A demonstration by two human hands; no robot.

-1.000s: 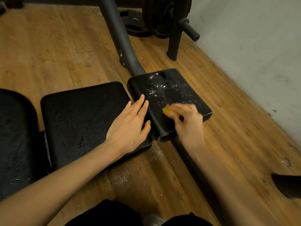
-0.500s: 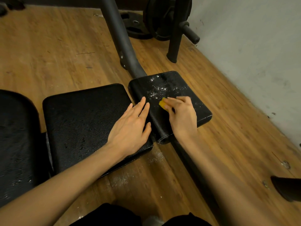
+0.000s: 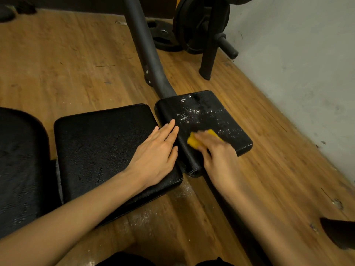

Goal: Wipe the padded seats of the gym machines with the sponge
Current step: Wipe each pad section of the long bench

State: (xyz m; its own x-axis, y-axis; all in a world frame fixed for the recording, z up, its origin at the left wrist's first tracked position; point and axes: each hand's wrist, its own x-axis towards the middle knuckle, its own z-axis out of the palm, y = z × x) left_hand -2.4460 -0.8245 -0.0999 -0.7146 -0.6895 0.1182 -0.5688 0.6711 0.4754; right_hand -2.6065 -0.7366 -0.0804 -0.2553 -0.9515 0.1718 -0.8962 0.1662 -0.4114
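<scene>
- Small pad, speckled white, lies close to the wall; bare wooden floor beyond.
- Right hand grasps the yellow sponge on its near half.
- Left hand rests flat, released, on the larger seat.

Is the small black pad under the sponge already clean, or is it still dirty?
Still dirty. White specks cover the far part of the small pad, beyond the yellow sponge that the right hand holds on it.
</scene>
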